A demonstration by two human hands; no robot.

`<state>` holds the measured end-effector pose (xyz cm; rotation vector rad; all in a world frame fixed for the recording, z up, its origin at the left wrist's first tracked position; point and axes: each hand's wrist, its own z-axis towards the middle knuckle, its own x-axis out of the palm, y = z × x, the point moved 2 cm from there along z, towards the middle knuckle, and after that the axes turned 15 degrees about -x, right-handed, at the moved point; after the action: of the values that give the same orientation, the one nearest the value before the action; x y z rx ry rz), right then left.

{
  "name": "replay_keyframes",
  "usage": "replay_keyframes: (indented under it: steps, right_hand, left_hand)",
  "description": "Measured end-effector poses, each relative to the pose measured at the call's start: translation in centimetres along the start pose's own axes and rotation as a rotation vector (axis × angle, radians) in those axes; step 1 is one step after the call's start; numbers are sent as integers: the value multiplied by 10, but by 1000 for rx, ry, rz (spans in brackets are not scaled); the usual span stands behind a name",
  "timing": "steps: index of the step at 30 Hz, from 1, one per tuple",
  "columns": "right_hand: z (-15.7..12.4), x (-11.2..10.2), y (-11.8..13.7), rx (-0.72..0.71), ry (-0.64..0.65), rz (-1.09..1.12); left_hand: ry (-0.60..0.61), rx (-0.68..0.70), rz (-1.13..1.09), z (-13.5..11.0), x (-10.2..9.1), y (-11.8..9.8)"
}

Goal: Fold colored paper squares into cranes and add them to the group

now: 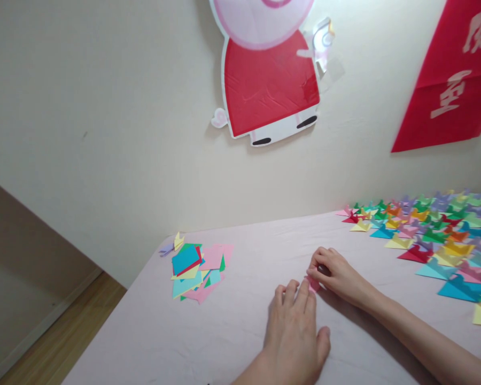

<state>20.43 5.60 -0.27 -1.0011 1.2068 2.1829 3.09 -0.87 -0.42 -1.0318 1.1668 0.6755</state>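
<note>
A small pink folded paper [313, 283] lies on the pale pink table [248, 251], mostly hidden between my hands. My left hand [294, 326] rests flat on the table, fingers stretched forward, fingertips touching the paper's near edge. My right hand [336, 272] comes in from the right with fingers curled, pinching the same pink paper against the table.
A loose stack of coloured paper squares [198, 267] sits at the table's left, with a small yellow and purple folded piece [172, 245] beside it. Several folded paper cranes [436, 235] in many colours cover the right side. A wall with a cartoon cut-out [270, 80] stands behind.
</note>
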Motion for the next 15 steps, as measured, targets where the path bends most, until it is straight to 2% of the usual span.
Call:
replay_keyframes:
  steps: [9,15]
  right_hand:
    - [-1,2,-9,15,-4,-56]
    - [-4,8,-8,-28,-2,-143]
  left_hand:
    - [-7,2,-31,0,-2,-2]
    - [-18,11,-5,2,-8,-4]
